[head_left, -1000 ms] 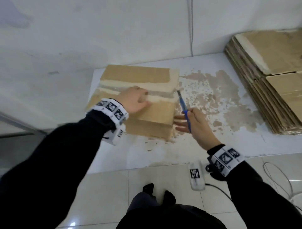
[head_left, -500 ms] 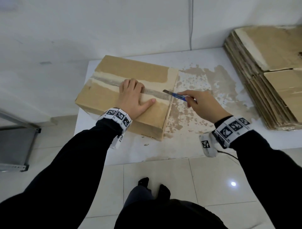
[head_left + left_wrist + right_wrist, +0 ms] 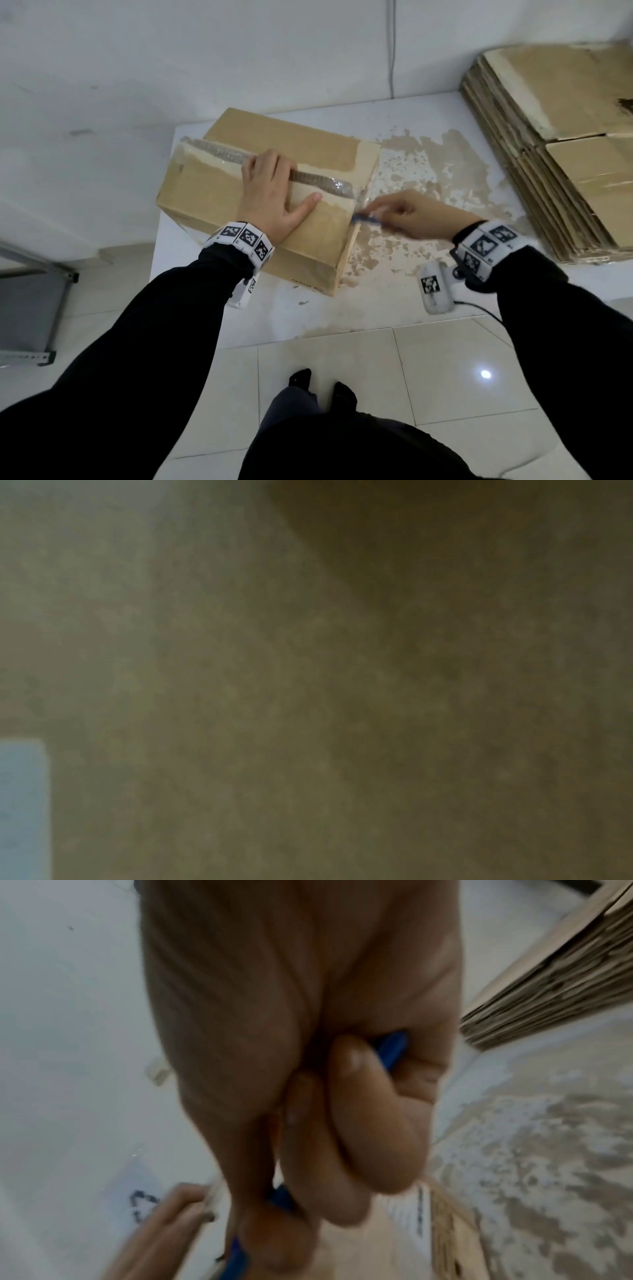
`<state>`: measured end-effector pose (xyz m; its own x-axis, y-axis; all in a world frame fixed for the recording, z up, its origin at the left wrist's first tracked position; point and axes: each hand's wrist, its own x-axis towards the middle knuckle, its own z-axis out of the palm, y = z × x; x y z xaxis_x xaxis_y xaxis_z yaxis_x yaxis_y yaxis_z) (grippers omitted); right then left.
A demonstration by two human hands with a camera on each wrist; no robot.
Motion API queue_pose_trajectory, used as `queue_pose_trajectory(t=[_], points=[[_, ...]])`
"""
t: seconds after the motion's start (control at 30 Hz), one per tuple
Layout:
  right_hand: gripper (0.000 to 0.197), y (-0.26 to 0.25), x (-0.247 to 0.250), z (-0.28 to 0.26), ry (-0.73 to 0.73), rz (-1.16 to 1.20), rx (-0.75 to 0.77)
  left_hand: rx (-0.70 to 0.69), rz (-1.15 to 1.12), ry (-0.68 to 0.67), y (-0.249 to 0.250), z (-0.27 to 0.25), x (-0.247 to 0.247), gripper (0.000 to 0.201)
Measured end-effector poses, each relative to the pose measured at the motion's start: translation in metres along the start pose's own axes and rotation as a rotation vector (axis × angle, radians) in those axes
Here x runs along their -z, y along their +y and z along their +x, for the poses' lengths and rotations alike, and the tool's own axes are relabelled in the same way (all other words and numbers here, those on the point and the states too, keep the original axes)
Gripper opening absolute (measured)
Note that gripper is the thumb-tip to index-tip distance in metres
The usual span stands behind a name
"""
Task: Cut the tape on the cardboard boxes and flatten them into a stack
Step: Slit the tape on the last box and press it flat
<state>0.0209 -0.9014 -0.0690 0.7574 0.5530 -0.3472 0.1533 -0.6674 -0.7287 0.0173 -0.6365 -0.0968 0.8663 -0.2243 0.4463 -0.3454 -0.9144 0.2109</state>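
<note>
A closed cardboard box [image 3: 212, 192] sits on the white table [image 3: 376, 308], with clear tape [image 3: 318, 180] running along its top seam. My left hand [image 3: 270, 192] lies flat on the box top, fingers over the tape, thumb spread. My right hand [image 3: 407, 212] grips a blue utility knife [image 3: 366, 218], its tip at the box's right end just below the top edge. In the right wrist view my fingers [image 3: 359, 1123] curl round the blue knife [image 3: 390, 1047]. The left wrist view is dark and blurred brown.
A tall stack of flattened cardboard boxes [image 3: 565, 144] fills the table's right side. The tabletop has peeled brown patches [image 3: 428, 164]. A grey metal frame [image 3: 30, 308] stands on the tiled floor at left. A cable [image 3: 392, 48] runs down the wall.
My right hand brought the knife from upright beside the box, to the tape at the top edge, then down the box's right end. My left hand spread flat on the lid.
</note>
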Motion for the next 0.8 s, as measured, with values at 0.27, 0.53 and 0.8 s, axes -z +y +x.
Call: queue_pose_trajectory(t=[0.27, 0.53, 0.8], points=[[0.026, 0.017, 0.004, -0.041, 0.446, -0.005, -0.003, -0.069, 0.267, -0.393, 0.005, 0.009, 0.015, 0.072], [0.021, 0.021, -0.043, -0.018, 0.436, -0.126, 0.038, 0.622, -0.099, -0.866, 0.049, 0.062, 0.039, 0.041], [0.023, 0.013, -0.046, -0.022, 0.562, -0.371, 0.101, 1.194, -0.552, -0.502, 0.063, 0.048, 0.035, 0.057]])
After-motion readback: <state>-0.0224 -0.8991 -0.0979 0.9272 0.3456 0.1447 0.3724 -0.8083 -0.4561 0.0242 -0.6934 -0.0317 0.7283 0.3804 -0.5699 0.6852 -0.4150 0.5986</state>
